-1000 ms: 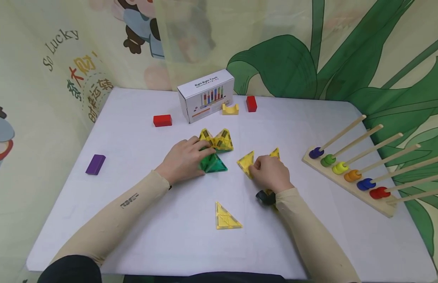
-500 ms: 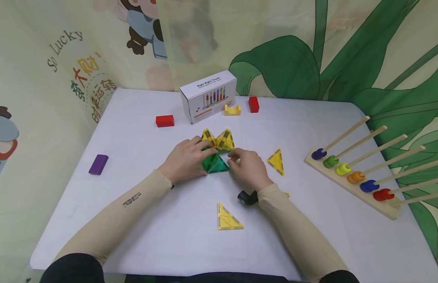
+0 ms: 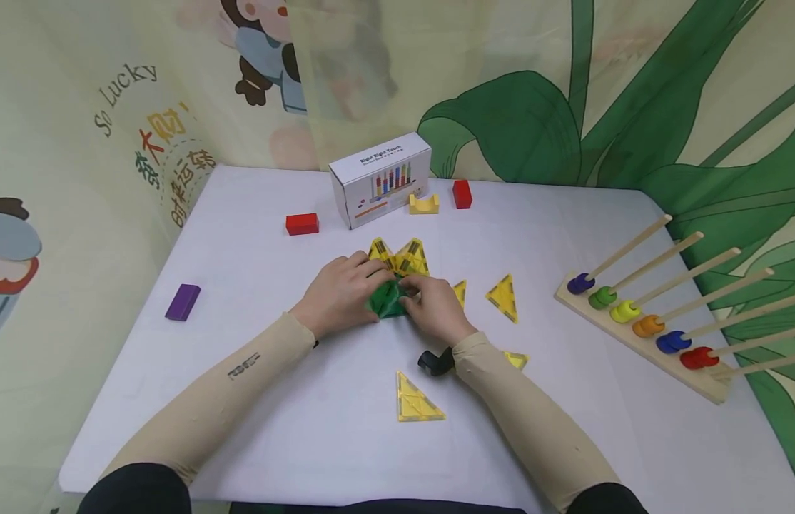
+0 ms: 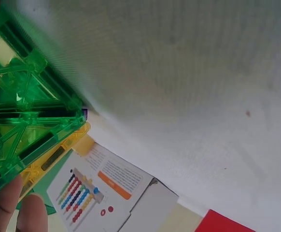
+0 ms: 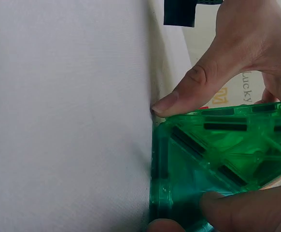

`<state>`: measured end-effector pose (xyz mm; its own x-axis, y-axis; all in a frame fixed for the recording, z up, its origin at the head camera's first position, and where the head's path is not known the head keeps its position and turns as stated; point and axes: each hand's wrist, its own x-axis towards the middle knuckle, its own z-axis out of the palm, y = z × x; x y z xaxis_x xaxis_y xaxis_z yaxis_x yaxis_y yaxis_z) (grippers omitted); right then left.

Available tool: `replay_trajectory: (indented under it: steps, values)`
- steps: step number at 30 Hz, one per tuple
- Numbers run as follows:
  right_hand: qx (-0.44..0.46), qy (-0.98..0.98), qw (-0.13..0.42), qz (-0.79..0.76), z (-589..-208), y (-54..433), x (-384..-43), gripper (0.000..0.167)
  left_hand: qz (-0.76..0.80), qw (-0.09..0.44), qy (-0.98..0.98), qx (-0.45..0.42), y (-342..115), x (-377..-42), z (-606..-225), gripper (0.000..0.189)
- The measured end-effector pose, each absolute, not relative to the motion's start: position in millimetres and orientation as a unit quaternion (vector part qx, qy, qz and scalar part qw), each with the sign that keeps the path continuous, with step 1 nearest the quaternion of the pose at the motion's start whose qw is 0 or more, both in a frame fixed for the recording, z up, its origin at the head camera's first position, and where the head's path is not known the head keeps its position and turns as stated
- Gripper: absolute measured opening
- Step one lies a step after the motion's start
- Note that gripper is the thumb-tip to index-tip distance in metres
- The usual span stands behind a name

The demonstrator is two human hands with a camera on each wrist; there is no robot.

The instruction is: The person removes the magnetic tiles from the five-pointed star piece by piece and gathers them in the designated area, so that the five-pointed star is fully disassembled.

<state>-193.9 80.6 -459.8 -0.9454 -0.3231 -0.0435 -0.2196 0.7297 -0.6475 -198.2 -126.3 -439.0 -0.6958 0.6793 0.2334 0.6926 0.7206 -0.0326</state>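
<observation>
Green see-through magnetic tiles (image 3: 386, 300) stand joined as a tilted, peaked shape in the middle of the table, with yellow magnetic tiles (image 3: 412, 258) upright just behind them. My left hand (image 3: 342, 294) holds the green shape from its left, thumb at the near bottom corner and fingers over the far side, as the right wrist view shows. From the right side, my right hand (image 3: 439, 308) grips the same green tiles between thumb and fingers; its thumb (image 5: 246, 208) lies against a green face. The fingers partly cover the joined tiles in the head view.
Loose yellow triangle tiles lie on the right (image 3: 503, 298) and nearer the front (image 3: 417, 401). A wooden peg rack (image 3: 641, 335) with coloured beads stands far right. At the back are a white box (image 3: 381, 182), red blocks (image 3: 302, 224) and a yellow arch block (image 3: 424, 205); a purple block (image 3: 183, 303) lies left.
My right hand has left the loose yellow tiles, moved left and taken hold of the green tiles. The left hand stays on the green shape. The head view has shifted slightly.
</observation>
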Motion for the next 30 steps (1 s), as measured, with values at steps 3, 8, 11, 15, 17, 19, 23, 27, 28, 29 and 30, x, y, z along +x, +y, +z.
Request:
replay_trajectory:
  steps: [3,8,11,15,17,19,23,27,28,29,30]
  values:
    - [-0.146,0.926,0.072,-0.341,-460.1,81.0,-192.0,0.026,-0.029,0.117,-0.921,-0.370,-126.7,-198.1,-440.1,0.067]
    - [-0.147,0.924,0.064,-0.347,-459.5,81.6,-189.6,0.024,-0.031,0.116,-0.924,-0.364,-127.1,-198.2,-440.6,0.067]
    - [-0.151,0.925,0.058,-0.342,-458.6,80.9,-188.8,0.025,-0.028,0.115,-0.925,-0.362,-127.5,-198.1,-439.7,0.067]
    - [-0.153,0.930,0.052,-0.329,-457.3,78.7,-188.5,0.027,-0.018,0.120,-0.924,-0.363,-128.0,-198.1,-438.9,0.069]
    - [-0.149,0.933,0.049,-0.323,-456.5,77.3,-188.3,0.027,-0.015,0.122,-0.923,-0.364,-128.2,-198.3,-439.2,0.070]
    - [-0.143,0.936,0.045,-0.318,-455.4,75.6,-188.3,0.026,-0.012,0.124,-0.922,-0.366,-128.3,-198.4,-439.7,0.069]
    - [-0.129,0.940,0.038,-0.313,-452.1,72.4,-188.2,0.025,-0.013,0.125,-0.922,-0.366,-128.0,-198.6,-440.1,0.068]
    - [-0.113,0.940,0.043,-0.318,-451.4,71.8,-188.3,0.027,-0.019,0.119,-0.924,-0.363,-127.7,-198.6,-440.2,0.068]
    - [-0.110,0.939,0.046,-0.323,-452.1,72.3,-188.3,0.027,-0.020,0.116,-0.924,-0.363,-127.5,-198.6,-440.2,0.068]
    - [-0.105,0.937,0.050,-0.331,-453.4,73.1,-188.3,0.027,-0.023,0.114,-0.925,-0.362,-127.1,-198.6,-440.1,0.068]
    - [-0.102,0.934,0.053,-0.339,-454.9,73.8,-188.2,0.028,-0.026,0.111,-0.925,-0.361,-126.9,-198.5,-439.8,0.067]
